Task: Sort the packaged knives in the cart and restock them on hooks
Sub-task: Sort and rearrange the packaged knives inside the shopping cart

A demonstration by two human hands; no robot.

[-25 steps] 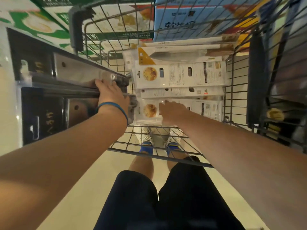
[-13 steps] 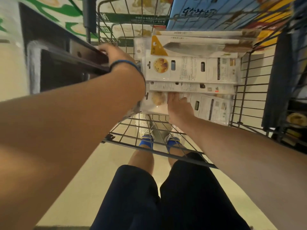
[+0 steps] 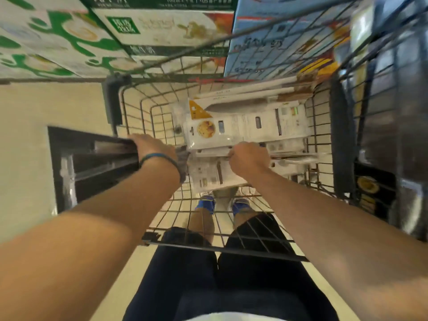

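Obs: wire cart [image 3: 220,249] sits directly below the head camera. Its basket holds a stack of packaged knives [image 3: 245,129], white card-and-blister packs with long axes running 9-to-3 o'clock across the basket; the top pack carries a round biscuit-like print toward its 9 o'clock end; a yellow-wedge pack [image 3: 200,112] lies just beyond, at 12 o'clock.

Right hand [image 3: 250,159]: fingers curled over the near edge of the stack, pinching a lower pack at about mid-length; the stack lies at 12 o'clock from the knuckles, touching; a loose pack [image 3: 208,179] sticks out at 7 o'clock beneath the hand.

Left hand [image 3: 154,147]: at 9 o'clock of the stack, blue wristband [image 3: 159,156] on the wrist; fingers wrapped over the end of a dark flat bundle [image 3: 92,156] that reaches toward 9 o'clock past the cart's side; view blurred there, possibly boxed knives, cannot confirm.

Judgement: the right hand is the nearer to the white packs; the coming move is probably a pull toward 6 o'clock to free one pack, long axis kept crosswise; the packs lying on top could slide with it.

Surroundings: pale floor [image 3: 27,140]; green-and-white cartons [image 3: 162,28] at 11 to 12 o'clock; blue carton [image 3: 266,42] at 1 o'clock; dark shelving [image 3: 389,117] at 3 o'clock; no hooks in view.
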